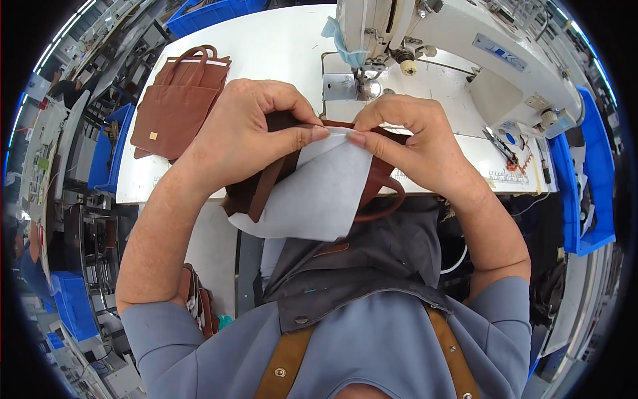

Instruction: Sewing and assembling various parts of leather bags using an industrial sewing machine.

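Note:
Between my hands hangs a bag piece with a whitish lining (319,193), dark brown panels and a reddish-brown handle (392,203). Thumb and fingers of my left hand (249,130) pinch the lining's top edge. Close beside it, my right hand (412,136) pinches the same edge, thumb toward me. Both hands are closed, just in front of the sewing machine's needle area (362,86). The lining drapes down over the table's front edge toward my dark apron (359,256). Parts of the brown panels are hidden behind the lining and my hands.
A white sewing machine (492,53) stands at the back right, a blue cloth (345,45) hanging on its head. Brown handbags (179,110) lie on the white table (279,40) at left. Snips (502,146) lie at right, near a blue bin (591,179).

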A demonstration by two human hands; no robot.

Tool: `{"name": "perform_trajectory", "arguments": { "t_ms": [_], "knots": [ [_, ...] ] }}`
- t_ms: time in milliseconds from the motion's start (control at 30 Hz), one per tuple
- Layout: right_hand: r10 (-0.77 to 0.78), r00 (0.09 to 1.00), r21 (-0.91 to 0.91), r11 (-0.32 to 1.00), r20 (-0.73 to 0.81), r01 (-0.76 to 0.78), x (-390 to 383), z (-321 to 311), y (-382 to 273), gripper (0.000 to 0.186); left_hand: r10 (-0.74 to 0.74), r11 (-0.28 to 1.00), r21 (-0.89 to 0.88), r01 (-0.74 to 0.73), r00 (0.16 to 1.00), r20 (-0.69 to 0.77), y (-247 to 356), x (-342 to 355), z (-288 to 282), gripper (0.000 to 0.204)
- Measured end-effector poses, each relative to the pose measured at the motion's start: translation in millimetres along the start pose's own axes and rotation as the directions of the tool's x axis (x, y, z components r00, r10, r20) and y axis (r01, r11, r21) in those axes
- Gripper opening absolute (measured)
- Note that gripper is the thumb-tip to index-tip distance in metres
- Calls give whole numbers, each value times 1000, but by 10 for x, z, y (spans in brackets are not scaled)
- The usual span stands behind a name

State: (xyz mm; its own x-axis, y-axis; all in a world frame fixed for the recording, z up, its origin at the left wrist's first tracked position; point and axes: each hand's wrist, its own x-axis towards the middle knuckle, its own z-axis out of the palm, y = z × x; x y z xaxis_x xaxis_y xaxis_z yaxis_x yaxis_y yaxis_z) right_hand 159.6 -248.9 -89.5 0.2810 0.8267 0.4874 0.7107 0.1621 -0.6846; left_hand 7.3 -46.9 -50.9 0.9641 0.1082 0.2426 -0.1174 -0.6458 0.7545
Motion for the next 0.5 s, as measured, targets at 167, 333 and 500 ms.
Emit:
{"name": "perform_trajectory", "arguments": {
  "t_ms": [167,333,500],
  "knots": [
    [-118,993,-65,991,-33,115,41,-143,-187,9,96,994,46,-99,993,68,167,-37,-90,10],
    [-200,979,-75,977,31,201,4,-209,-204,8,99,994,40,-100,994,44,231,-95,-13,10],
    [-186,982,-40,982,12,187,-45,-183,-229,9,70,997,-15,-70,997,-25,246,-142,85,8]
  ]
}}
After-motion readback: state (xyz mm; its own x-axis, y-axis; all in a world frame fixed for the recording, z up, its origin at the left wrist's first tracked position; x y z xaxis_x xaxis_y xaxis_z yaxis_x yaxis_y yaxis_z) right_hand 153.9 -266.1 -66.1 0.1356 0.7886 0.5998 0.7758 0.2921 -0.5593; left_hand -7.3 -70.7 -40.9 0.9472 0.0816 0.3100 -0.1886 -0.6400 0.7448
